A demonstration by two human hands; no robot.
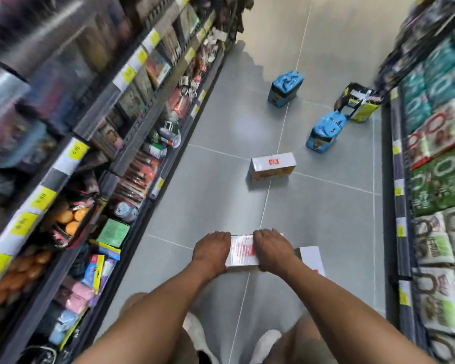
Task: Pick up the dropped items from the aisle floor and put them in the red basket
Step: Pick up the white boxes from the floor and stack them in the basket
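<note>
A white box with red print [241, 250] lies on the grey aisle floor in front of me. My left hand [211, 251] grips its left end and my right hand [273, 250] grips its right end, fingers curled over the far edge. A second white box [310, 257] lies just right of it, partly hidden by my right hand. Farther up the aisle lie another white box with an orange side [272, 166], two blue packs [286, 89] [325, 132] and a yellow-and-black bag [359, 102]. No red basket is in view.
Stocked shelves [111, 143] line the left side of the aisle and shelves of green and white packs [436, 164] line the right. My two white shoes [267, 342] stand on the floor tiles [221, 195] below my arms.
</note>
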